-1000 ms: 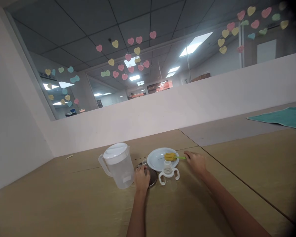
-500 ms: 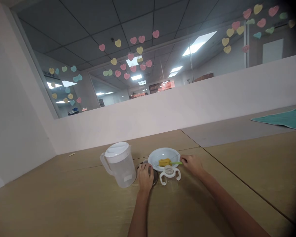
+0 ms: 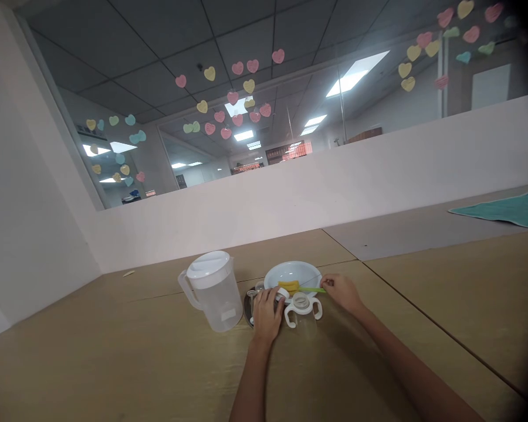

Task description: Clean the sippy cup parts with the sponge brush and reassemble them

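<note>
My right hand [image 3: 341, 291] pinches the green handle of a bottle brush [image 3: 289, 286] with a yellow sponge head. The sponge head lies over the white bowl [image 3: 293, 268], at its near left. My left hand [image 3: 267, 313] is closed on a small white bottle cap [image 3: 283, 294], close to the sponge. Beneath that hand is a dark round tray [image 3: 247, 308] with small clear parts on it, partly hidden. Between my hands stands a clear baby bottle [image 3: 305, 322], uncapped, with a white two-handled holder [image 3: 317, 308] around its neck.
A translucent pitcher [image 3: 220, 299] with a white lid stands left of the tray. A teal cloth [image 3: 506, 210] lies at the far right of the table [image 3: 158, 357]. Behind the table is a white wall [image 3: 299, 199] with a window above.
My left hand has lifted the white cap from the tray area and moved right, toward the sponge. The brush head has shifted slightly left and up; my right hand stays nearly in place.
</note>
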A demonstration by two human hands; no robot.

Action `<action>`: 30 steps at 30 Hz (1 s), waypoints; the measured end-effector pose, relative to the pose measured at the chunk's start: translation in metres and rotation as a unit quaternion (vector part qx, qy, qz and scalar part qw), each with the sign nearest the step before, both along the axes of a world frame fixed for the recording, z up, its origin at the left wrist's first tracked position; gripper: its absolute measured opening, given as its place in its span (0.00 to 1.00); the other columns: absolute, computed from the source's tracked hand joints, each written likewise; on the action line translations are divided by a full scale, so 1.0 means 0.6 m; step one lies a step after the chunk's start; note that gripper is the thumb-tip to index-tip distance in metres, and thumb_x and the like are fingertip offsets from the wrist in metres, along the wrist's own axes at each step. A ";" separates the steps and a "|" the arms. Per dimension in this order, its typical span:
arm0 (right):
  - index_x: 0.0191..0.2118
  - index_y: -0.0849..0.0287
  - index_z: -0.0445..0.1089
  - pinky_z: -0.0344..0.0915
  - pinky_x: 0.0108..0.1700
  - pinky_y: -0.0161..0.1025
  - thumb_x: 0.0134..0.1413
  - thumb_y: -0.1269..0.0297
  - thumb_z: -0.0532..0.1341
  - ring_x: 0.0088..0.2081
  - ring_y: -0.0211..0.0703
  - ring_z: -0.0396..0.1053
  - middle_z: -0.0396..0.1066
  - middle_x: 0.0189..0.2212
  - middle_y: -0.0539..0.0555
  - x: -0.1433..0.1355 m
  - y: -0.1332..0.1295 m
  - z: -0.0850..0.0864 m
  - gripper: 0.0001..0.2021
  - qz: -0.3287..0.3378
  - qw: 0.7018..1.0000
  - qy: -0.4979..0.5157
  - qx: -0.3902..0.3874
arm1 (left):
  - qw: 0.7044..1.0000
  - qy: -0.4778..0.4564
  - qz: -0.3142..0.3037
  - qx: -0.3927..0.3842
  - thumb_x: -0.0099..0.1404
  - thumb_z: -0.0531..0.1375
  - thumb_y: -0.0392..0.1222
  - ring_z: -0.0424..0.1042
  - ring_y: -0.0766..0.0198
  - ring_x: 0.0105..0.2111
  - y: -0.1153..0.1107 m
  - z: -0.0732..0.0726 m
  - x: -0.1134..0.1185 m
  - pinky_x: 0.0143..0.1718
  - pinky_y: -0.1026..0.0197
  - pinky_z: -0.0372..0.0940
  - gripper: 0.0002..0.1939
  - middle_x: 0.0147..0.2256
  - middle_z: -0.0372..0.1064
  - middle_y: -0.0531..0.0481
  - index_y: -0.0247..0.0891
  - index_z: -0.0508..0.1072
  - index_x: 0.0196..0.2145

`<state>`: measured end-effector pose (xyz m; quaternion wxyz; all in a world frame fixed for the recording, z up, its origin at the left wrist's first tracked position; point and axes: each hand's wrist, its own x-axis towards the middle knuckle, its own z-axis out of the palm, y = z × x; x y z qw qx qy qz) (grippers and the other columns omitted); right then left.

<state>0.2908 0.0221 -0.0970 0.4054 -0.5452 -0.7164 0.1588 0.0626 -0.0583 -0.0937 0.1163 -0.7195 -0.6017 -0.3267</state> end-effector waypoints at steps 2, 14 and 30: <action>0.26 0.59 0.75 0.52 0.26 0.30 0.45 0.67 0.54 0.26 0.36 0.66 0.73 0.23 0.51 0.001 0.003 -0.003 0.11 0.008 1.000 0.024 -0.007 | 1.000 -0.006 -0.001 0.002 0.66 0.48 0.47 0.61 0.58 0.49 0.001 -0.002 -0.001 0.51 0.55 0.54 0.19 0.47 0.66 0.48 0.45 0.64 0.52; 0.24 0.59 0.73 0.55 0.27 0.30 0.45 0.65 0.52 0.28 0.38 0.67 0.73 0.24 0.52 -0.002 -0.001 -0.002 0.12 -0.010 0.996 0.086 -0.008 | 0.993 -0.116 0.010 0.020 0.63 0.52 0.46 0.63 0.57 0.47 0.006 -0.015 0.000 0.50 0.54 0.56 0.14 0.44 0.67 0.46 0.40 0.66 0.44; 0.29 0.57 0.74 0.51 0.26 0.31 0.47 0.62 0.52 0.24 0.38 0.64 0.70 0.21 0.50 -0.005 -0.018 0.008 0.13 -0.052 0.994 0.081 0.045 | 0.974 -0.217 -0.020 0.057 0.52 0.59 0.37 0.66 0.59 0.44 0.014 -0.007 0.000 0.48 0.56 0.61 0.18 0.41 0.67 0.47 0.38 0.69 0.43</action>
